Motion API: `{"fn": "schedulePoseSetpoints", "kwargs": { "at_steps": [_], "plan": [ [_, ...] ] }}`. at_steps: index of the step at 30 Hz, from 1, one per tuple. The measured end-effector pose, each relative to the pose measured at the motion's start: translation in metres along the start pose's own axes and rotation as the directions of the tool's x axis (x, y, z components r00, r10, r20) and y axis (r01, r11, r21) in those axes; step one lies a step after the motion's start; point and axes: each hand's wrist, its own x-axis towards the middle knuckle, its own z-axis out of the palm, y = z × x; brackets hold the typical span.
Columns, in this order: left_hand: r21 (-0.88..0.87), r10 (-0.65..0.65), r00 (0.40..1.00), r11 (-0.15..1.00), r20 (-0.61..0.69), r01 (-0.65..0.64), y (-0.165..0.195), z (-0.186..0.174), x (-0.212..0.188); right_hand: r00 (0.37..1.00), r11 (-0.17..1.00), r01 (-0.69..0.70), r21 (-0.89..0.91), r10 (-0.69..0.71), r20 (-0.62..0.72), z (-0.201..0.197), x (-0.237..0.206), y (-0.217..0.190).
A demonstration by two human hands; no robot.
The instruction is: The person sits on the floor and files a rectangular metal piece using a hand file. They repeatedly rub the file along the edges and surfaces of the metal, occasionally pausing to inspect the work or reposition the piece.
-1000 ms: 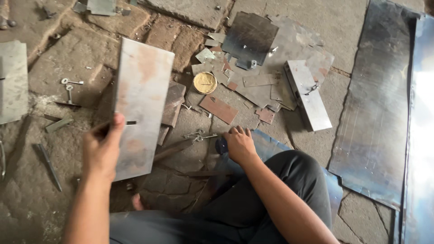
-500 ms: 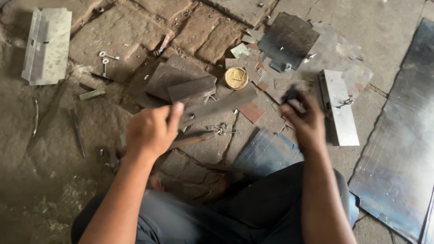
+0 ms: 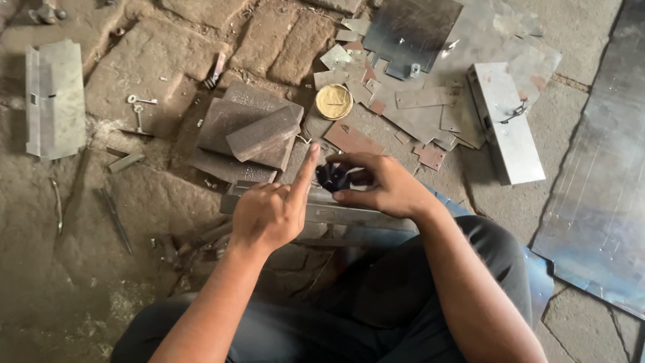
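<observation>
Steel scraps and brick paving fill the view. At about nine o'clock a folded grey metal channel (image 3: pixel 52 97) lies flat, with two small keys (image 3: pixel 139 107) just to its right. Near the centre the left hand (image 3: pixel 272 212) is mostly curled, only the index finger straight and pointing toward one o'clock, gripping nothing; its tip comes just beside a small dark object (image 3: pixel 332 176). The right hand (image 3: pixel 379 185) pinches that dark object between thumb and fingertips, loosely closed around it; what the object is cannot be told. It sits at twelve o'clock from the left hand. Half a second ago the left hand held a metal sheet upright and the right hand was raised farther right; now a long sheet (image 3: pixel 322 214) lies flat under both hands. At twelve o'clock rests a round brass-coloured lid (image 3: pixel 334 101), and at two o'clock a white metal box (image 3: pixel 505 121).
</observation>
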Motion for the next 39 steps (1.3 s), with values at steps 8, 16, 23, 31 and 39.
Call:
{"fn": "schedulePoseSetpoints", "kwargs": {
  "at_steps": [8, 16, 23, 31, 39],
  "plan": [
    [0.035, 0.082, 0.992, 0.996, -0.099, -0.078, 0.007, 0.004, -0.002, 0.985, 0.986, -0.122, -0.111, 0.134, 0.11, 0.019, 0.005, 0.006],
    [0.021, 0.064, 0.991, 0.998, -0.113, -0.062, 0.008, -0.001, -0.008, 0.984, 0.994, -0.102, 0.046, 0.094, 0.148, 0.025, 0.006, 0.023],
    [-0.004, 0.047, 0.995, 0.999, -0.085, -0.047, 0.007, -0.002, -0.011, 0.957, 0.95, -0.143, 0.277, 0.062, 0.282, 0.034, 0.016, 0.046],
    [-0.021, 0.052, 0.994, 0.998, -0.099, -0.055, 0.009, -0.004, -0.014, 0.925, 0.942, -0.055, 0.33, -0.076, 0.372, 0.025, 0.014, 0.055],
    [-0.053, 0.018, 0.994, 0.998, -0.111, -0.024, 0.01, -0.011, -0.011, 0.923, 0.941, -0.232, 0.246, 0.133, 0.361, 0.018, 0.004, 0.025]
  ]
}}
